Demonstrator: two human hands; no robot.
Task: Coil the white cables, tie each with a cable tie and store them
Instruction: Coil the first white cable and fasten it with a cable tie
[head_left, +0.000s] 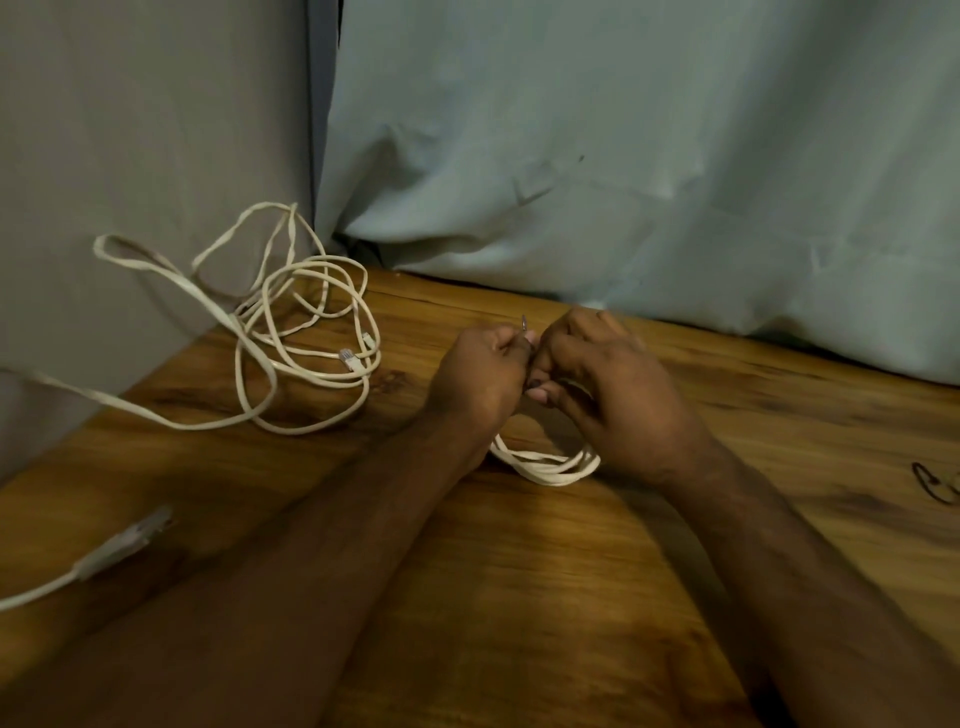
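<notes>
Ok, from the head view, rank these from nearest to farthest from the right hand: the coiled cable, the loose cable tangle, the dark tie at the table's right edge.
1. The coiled cable, hanging just under the right hand, between both hands.
2. The dark tie, off to the right at the picture's edge.
3. The loose cable tangle, far left, beyond the left hand.

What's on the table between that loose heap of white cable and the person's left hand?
Nothing: in the head view only bare wooden table separates the loose cable from the left hand.
</notes>
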